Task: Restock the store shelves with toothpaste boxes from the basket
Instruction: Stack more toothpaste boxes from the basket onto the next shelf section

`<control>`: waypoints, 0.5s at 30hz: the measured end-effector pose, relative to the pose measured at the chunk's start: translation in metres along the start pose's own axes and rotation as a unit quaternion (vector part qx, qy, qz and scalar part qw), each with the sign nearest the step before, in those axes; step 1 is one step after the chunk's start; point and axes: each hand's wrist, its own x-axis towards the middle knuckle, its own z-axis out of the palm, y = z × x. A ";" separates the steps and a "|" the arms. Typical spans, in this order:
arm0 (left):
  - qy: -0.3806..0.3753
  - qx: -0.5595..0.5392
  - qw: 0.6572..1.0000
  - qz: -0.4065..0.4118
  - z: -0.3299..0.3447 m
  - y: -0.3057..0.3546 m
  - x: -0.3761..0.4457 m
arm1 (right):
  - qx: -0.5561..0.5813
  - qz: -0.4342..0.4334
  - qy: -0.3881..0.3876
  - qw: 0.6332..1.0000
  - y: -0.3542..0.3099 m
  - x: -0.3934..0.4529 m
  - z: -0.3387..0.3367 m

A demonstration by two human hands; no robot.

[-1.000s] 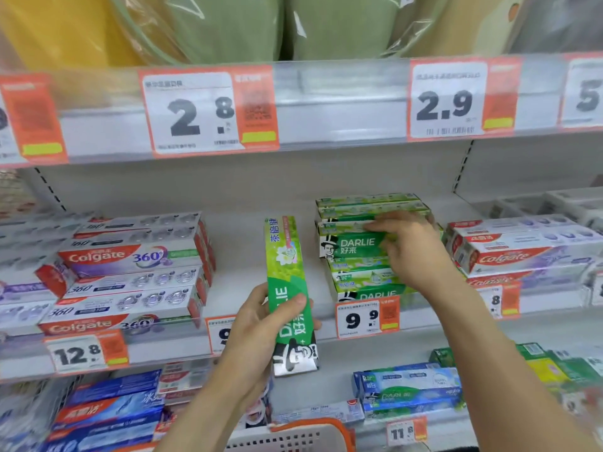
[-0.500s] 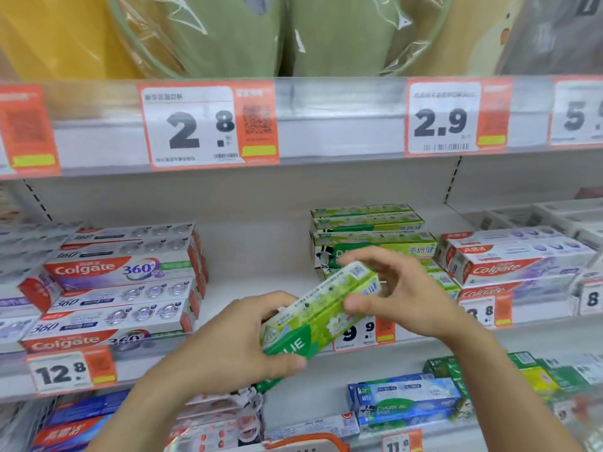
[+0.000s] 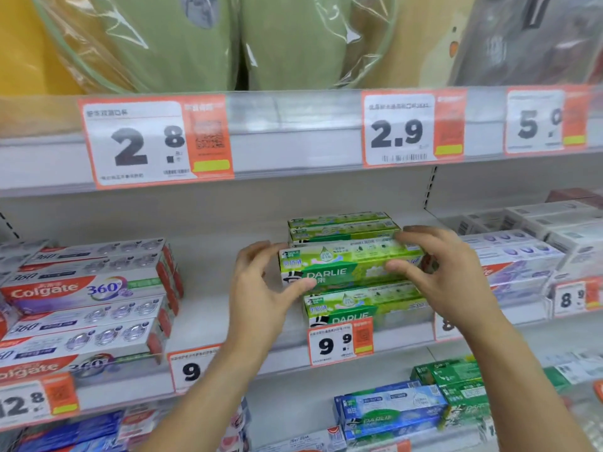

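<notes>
A green Darlie toothpaste box (image 3: 346,264) lies level on the stack of Darlie boxes (image 3: 355,308) on the middle shelf (image 3: 208,324). My left hand (image 3: 261,288) holds its left end, thumb across the front face and fingers over the top edge. Its right end sits pinched in my right hand (image 3: 437,272), between the thumb on the front and the fingers on top. More Darlie boxes (image 3: 339,225) are stacked just behind it. The basket is out of view.
Colgate 360 boxes (image 3: 88,301) are piled at the left of the shelf, white Colgate boxes (image 3: 522,256) at the right. A gap lies between the Colgate and Darlie stacks. Price tags (image 3: 339,344) line the shelf edge. Blue and green toothpaste boxes (image 3: 391,409) fill the shelf below.
The box has gone from upright in my left hand to level and up onto the Darlie stack. My right hand left the stack and took hold of the box's right end.
</notes>
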 end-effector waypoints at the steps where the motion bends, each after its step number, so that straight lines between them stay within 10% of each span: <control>1: -0.001 0.015 1.000 -0.005 0.007 -0.002 -0.002 | -0.019 -0.004 -0.002 1.000 0.004 0.001 0.002; 15: -0.129 0.050 0.990 -0.025 0.037 -0.004 -0.008 | -0.048 -0.037 -0.152 0.987 0.005 0.007 0.029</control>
